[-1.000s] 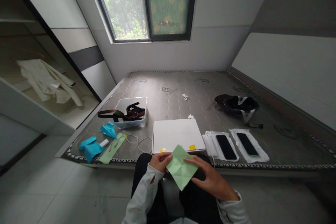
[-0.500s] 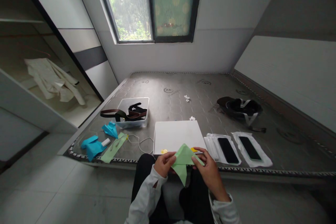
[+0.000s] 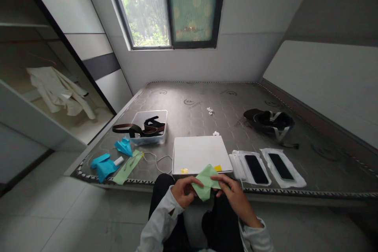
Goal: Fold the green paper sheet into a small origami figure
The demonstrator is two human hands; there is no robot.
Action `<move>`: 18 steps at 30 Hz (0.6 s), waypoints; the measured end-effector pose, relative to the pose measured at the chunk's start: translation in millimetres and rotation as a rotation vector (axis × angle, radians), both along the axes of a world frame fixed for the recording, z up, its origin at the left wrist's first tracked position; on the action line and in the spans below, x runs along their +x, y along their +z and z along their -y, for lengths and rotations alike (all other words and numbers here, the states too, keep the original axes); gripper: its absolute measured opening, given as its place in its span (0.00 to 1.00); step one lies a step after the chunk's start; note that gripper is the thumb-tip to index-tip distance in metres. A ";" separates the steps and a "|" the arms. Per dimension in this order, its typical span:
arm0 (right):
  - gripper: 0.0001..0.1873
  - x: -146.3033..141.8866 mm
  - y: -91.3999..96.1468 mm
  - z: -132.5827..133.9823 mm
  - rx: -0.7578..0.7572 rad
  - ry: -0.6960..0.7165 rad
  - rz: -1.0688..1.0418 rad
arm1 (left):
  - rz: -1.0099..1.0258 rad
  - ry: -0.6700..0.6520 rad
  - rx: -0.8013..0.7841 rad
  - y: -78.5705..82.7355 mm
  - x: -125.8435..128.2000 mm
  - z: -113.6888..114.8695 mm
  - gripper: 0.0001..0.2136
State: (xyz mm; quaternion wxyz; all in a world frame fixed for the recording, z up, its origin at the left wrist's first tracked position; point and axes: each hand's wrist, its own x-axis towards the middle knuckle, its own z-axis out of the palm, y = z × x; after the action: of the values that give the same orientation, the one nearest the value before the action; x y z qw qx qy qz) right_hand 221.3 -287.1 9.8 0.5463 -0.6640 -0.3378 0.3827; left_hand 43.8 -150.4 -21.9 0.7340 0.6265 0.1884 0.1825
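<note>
Above the person's lap, just before the bed (image 3: 206, 98) edge, the left hand (image 3: 182, 192) and right hand (image 3: 234, 197) each pinch the green paper (image 3: 206, 183), near the white box (image 3: 201, 153).

Bedroom: bare mattress (image 3: 212, 106), wardrobe (image 3: 44, 86)

Your left hand (image 3: 182, 192) and right hand (image 3: 234, 195) are bare. Long pale grey sleeves (image 3: 161, 224) run to both wrists, loose and creased; the left one shows a small dark slit near the cuff. Black trousers (image 3: 220, 224) cover your legs.
</note>
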 end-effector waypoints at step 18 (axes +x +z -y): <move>0.31 -9.5 -4.4 -3.4 0.009 0.008 0.060 | -0.344 0.416 0.172 -1.1 29.2 22.6 0.19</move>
State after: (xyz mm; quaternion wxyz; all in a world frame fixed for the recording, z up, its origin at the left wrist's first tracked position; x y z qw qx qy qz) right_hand 211.8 -283.7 5.4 0.5374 -0.6714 -0.3586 0.3631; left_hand 73.1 -173.0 -23.0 0.5821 0.6561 0.4187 0.2354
